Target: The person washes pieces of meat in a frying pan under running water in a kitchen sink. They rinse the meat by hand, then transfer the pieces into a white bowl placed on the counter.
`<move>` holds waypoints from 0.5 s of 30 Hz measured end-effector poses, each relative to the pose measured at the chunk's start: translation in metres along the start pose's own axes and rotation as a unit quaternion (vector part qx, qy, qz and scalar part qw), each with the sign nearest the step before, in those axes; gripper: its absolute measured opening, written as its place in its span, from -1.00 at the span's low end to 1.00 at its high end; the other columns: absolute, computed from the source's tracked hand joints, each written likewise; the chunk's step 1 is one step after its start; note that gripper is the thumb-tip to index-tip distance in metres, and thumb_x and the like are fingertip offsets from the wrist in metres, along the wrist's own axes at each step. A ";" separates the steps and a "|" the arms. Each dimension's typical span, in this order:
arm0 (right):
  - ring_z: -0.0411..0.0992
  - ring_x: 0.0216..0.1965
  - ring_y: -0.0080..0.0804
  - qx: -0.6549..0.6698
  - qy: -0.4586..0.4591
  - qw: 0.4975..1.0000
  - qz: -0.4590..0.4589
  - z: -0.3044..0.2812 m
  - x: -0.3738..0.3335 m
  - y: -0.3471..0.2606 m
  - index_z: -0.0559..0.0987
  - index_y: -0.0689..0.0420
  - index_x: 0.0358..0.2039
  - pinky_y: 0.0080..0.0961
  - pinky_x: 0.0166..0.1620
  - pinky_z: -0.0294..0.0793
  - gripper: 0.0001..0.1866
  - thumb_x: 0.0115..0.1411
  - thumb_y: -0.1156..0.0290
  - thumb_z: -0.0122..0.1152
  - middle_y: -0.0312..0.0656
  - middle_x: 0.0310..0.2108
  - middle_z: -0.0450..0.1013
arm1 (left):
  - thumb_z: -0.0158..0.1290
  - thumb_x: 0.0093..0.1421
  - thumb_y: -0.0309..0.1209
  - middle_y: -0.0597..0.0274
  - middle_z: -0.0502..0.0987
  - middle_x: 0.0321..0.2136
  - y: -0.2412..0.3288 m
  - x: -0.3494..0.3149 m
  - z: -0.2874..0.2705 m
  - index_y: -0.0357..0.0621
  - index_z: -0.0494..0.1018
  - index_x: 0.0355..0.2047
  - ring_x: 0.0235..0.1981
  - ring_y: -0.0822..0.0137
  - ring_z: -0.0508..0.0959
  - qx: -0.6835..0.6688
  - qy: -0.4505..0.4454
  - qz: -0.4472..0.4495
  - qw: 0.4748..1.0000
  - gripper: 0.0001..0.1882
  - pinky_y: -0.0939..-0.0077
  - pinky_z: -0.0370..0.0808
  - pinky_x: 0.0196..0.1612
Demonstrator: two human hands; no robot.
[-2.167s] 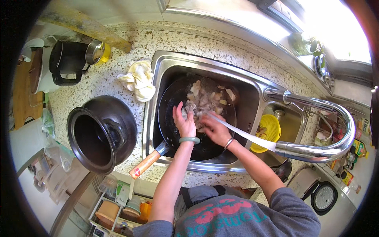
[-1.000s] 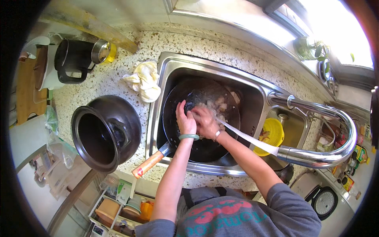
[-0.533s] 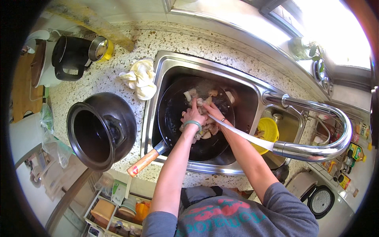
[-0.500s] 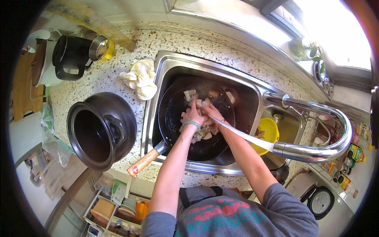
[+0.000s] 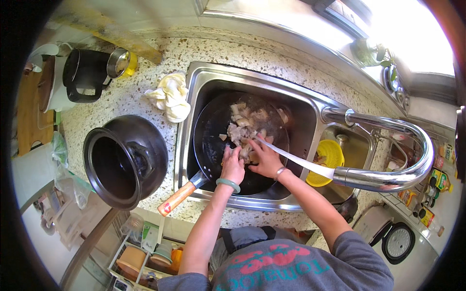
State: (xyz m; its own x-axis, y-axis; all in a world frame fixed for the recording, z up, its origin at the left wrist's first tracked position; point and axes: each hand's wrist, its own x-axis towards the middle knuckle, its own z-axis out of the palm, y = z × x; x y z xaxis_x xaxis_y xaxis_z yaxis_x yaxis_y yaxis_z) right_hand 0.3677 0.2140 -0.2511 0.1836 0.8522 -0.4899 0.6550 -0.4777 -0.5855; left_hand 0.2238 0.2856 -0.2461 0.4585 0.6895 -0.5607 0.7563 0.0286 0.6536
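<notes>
While water (image 5: 301, 161) runs and food (image 5: 241, 133) lies toward the far edge of the pan (image 5: 208, 145), I judge rinsing unfinished, right hand (image 5: 267, 162) splayed open, left hand (image 5: 234, 167) unclear in grip.

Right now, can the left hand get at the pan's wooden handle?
Likely yes: the wooden handle sticks out uncovered past the sink rim, left of the left hand, which is at the food pieces.

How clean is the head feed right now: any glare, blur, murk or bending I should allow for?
Head view: the window is blown out white; highlights streak the chrome faucet; the black wok shows little interior detail; pale food pieces look soft near the water stream; the sink edges bow; left hand and right hand read clearly.
</notes>
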 end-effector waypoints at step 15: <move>0.40 -0.03 -0.17 0.234 0.159 0.959 -0.009 -0.035 0.078 0.026 0.46 0.16 -0.01 -0.42 0.03 0.34 -0.45 -0.02 0.22 0.28 -0.04 -0.05 0.43 | -0.10 0.23 -0.47 0.04 0.23 0.12 -0.034 0.055 0.026 0.02 0.05 0.25 0.08 0.23 0.29 -0.418 0.136 -0.138 0.887 -0.43 0.43 0.21 0.13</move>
State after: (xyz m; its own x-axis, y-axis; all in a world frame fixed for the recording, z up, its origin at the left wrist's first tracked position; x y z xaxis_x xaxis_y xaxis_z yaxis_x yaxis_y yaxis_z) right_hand 0.4251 0.2754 -0.2821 0.4381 0.8477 -0.2990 0.2727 -0.4423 -0.8544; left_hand 0.2355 0.3039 -0.3122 0.0940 0.7185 -0.6892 0.1593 0.6725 0.7228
